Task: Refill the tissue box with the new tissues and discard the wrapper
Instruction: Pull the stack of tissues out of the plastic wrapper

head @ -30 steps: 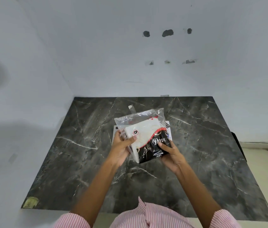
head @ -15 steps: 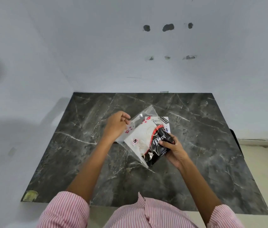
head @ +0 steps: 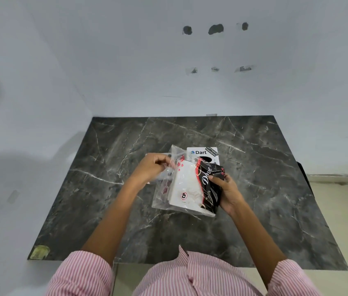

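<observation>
The new tissue pack [head: 187,189], white tissues in a clear wrapper [head: 164,184] with a black and red printed end, is held off the dark marble table [head: 264,189], near its middle, tilted with the printed end to the right. Behind and partly under it lies the white tissue box [head: 203,152], flat on the table, its dark oval slot partly hidden by the pack.

The right hand [head: 225,189] clamps the printed end, thumb on top and fingers curled beneath. The left hand [head: 150,167] pinches the loose clear flap at the pack's upper left edge, thumb pressed against bent fingers (whether the film is already torn there cannot be told).

Change noted: a second ago both hands cradled the pack from below; half a second ago the left hand had shifted up to the open-looking end of the film. Now that hand sits further left with the flap drawn out, and the pack has swung round so more of the box lid shows.

Assessment: the wrapper is being opened or peeled; the tissues remain fully inside it. Refilling has not begun, and the wrapper is not yet free to discard. The thin film may stretch rather than part cleanly.
</observation>
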